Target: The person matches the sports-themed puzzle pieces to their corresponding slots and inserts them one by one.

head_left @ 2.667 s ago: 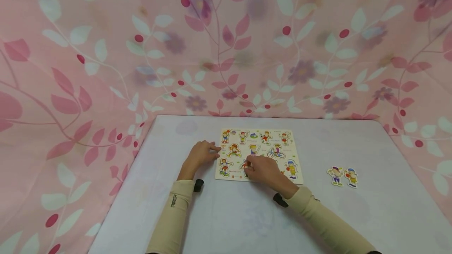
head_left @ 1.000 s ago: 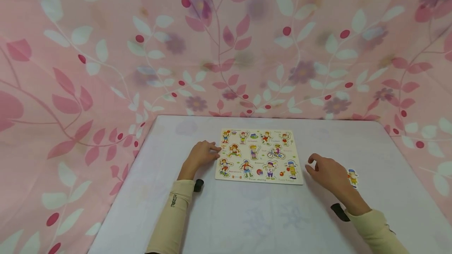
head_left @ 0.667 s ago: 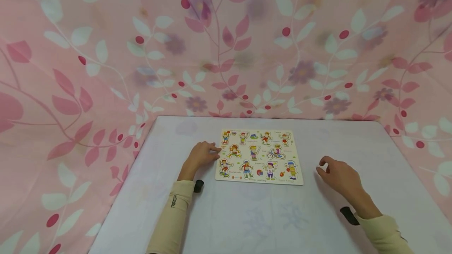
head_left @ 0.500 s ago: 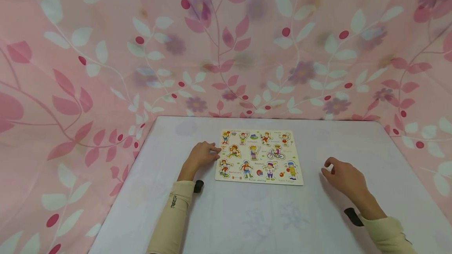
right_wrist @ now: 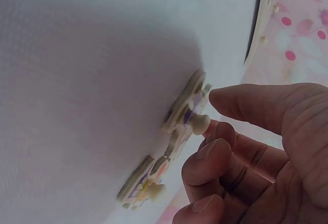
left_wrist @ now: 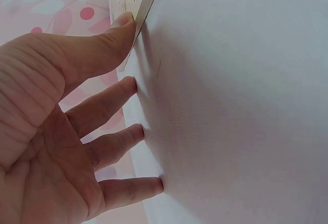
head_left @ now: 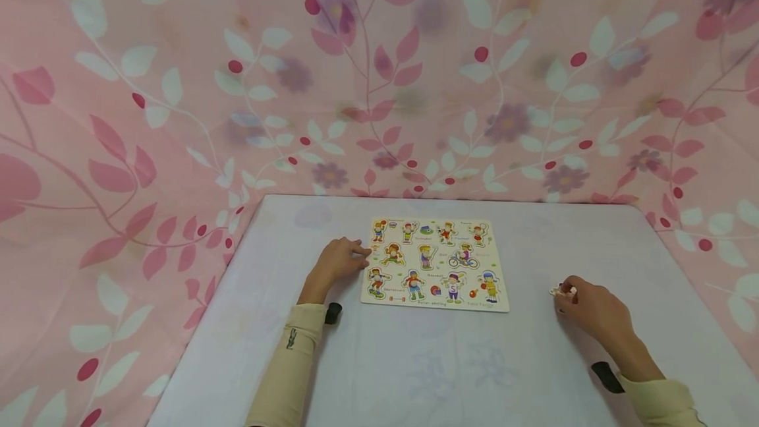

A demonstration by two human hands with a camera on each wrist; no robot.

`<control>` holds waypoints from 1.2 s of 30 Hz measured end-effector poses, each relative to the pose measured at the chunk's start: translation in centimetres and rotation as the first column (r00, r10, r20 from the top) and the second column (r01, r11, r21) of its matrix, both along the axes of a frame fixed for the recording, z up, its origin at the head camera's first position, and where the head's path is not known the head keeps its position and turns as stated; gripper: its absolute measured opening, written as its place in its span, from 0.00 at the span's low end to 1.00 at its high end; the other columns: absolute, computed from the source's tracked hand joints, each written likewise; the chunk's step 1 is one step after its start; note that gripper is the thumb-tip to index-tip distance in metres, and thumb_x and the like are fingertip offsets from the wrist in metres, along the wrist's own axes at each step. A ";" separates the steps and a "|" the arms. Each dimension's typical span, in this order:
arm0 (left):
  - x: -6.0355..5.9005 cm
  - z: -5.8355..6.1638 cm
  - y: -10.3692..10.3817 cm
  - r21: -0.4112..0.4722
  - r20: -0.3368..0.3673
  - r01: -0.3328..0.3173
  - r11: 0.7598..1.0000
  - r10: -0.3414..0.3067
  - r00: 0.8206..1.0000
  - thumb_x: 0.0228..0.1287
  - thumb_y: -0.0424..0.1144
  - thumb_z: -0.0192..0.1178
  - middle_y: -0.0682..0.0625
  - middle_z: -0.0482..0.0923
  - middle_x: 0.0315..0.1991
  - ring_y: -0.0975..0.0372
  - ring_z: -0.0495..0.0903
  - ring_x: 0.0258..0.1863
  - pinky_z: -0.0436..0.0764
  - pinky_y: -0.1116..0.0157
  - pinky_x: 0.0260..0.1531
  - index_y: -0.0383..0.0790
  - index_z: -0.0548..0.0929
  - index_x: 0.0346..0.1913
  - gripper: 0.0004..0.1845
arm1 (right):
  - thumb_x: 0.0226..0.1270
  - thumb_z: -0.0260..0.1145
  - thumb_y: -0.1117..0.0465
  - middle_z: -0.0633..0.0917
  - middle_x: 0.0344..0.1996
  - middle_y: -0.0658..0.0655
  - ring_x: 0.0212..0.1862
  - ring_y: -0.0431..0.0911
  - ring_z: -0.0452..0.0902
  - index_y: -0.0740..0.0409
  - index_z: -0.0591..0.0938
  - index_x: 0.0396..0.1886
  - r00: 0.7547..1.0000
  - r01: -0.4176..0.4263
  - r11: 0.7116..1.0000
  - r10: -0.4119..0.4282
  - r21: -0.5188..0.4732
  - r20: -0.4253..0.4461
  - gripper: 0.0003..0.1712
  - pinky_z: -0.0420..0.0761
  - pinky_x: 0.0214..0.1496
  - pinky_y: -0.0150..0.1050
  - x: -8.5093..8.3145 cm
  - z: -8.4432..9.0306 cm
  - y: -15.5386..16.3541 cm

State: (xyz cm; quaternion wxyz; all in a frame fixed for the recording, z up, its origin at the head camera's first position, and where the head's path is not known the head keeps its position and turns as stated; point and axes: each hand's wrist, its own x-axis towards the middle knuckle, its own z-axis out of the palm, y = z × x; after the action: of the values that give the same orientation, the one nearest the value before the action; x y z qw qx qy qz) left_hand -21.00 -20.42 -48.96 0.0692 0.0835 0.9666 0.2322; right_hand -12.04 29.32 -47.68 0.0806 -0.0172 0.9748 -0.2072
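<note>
On the table lies a wooden peg puzzle board (head_left: 441,257) printed with sports figures. My left hand (head_left: 340,259) stays at its left side; in the left wrist view the thumb (left_wrist: 120,29) rests on the board's edge and the straight fingers touch the cloth. To the right of the board, the curled fingers of my right hand (head_left: 593,308) are round the small round knob (right_wrist: 199,124) of a figure-shaped puzzle piece (right_wrist: 183,103). It lies against the cloth. Close by is a second puzzle piece (right_wrist: 141,183), hidden under the hand in the head view.
A white cloth (head_left: 439,374) covers the table. Pink curtains (head_left: 379,84) with leaf patterns stand behind and at both sides. Black straps with cameras sit at both wrists.
My right hand has left the board, moved right to the two loose pieces, and its fingers have come down round one piece's knob. The left hand and the board have stayed put.
</note>
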 end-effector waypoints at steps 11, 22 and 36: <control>0.2 0.3 0.0 0.007 -0.048 0.040 0.999 -0.040 0.998 0.58 0.42 0.72 0.44 0.79 0.59 0.45 0.74 0.61 0.71 0.51 0.61 0.47 0.89 0.50 0.16 | 0.68 0.59 0.55 0.82 0.30 0.58 0.25 0.46 0.72 0.65 0.77 0.45 0.999 0.002 1.000 -0.002 0.011 0.038 0.16 0.70 0.21 0.40 -0.2 -0.2 1.0; 0.0 0.2 0.1 0.014 -0.031 0.021 1.000 -0.021 0.999 0.57 0.42 0.72 0.45 0.79 0.59 0.46 0.74 0.62 0.70 0.51 0.62 0.47 0.89 0.50 0.16 | 0.68 0.61 0.56 0.83 0.30 0.59 0.24 0.46 0.71 0.65 0.77 0.43 0.999 0.006 1.000 -0.007 0.004 0.033 0.15 0.69 0.20 0.40 -0.3 -0.4 1.1; -0.1 0.0 0.0 0.010 -0.017 0.008 1.000 -0.007 1.000 0.58 0.42 0.72 0.46 0.78 0.60 0.47 0.73 0.63 0.68 0.51 0.64 0.48 0.88 0.50 0.16 | 0.68 0.61 0.57 0.82 0.27 0.58 0.21 0.45 0.70 0.66 0.77 0.45 0.999 -0.010 1.000 0.009 -0.016 -0.053 0.15 0.69 0.18 0.39 0.2 0.0 0.3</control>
State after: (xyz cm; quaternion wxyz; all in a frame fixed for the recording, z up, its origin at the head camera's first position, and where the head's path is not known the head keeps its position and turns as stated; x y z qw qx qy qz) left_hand -21.08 -20.47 -48.92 0.0614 0.0894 0.9657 0.2360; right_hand -11.88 29.65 -47.65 0.0556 -0.0280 0.9748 -0.2141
